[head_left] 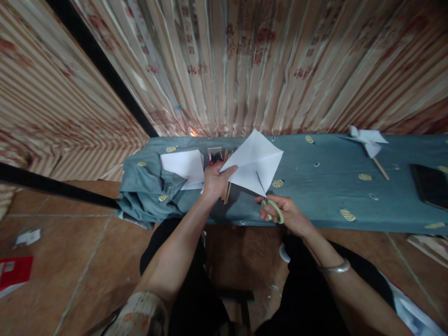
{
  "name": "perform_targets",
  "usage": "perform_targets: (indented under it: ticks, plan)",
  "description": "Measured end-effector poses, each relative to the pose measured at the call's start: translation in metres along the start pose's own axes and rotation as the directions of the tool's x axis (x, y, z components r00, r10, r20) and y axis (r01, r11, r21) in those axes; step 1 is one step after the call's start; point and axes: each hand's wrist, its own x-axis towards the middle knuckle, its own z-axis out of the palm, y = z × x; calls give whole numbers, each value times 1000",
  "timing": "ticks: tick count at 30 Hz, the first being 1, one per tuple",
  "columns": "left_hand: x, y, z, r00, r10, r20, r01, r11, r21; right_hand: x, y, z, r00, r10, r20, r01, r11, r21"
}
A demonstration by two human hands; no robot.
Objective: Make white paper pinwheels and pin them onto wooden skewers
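A square sheet of white paper point(255, 156) with fold creases is pinched at its left corner by my left hand point(216, 181), thumb on top. My right hand point(280, 211) grips green-handled scissors point(276, 212), whose blade lies over the paper's lower corner and points towards its middle. Whether the blades are apart cannot be told. Beneath and beside my left hand lie several wooden sticks point(227, 193). A stack of white paper point(184, 165) rests to the left, partly covered by a fold of cloth.
A finished-looking paper pinwheel point(367, 140) on a stick lies at the right of the cloth-covered surface point(315, 196). Beyond it is a dark phone-like slab point(429, 184). A small box point(214, 154) with dark items sits behind my left hand. Striped curtains point(224, 70) hang behind.
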Motion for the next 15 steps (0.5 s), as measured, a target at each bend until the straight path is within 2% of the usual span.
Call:
perform_targets:
  ticks: [15]
  plan:
    - [-2, 1, 1, 1000, -2, 5, 2, 1000, 0, 0, -3, 3, 998, 51, -35, -50, 998, 36]
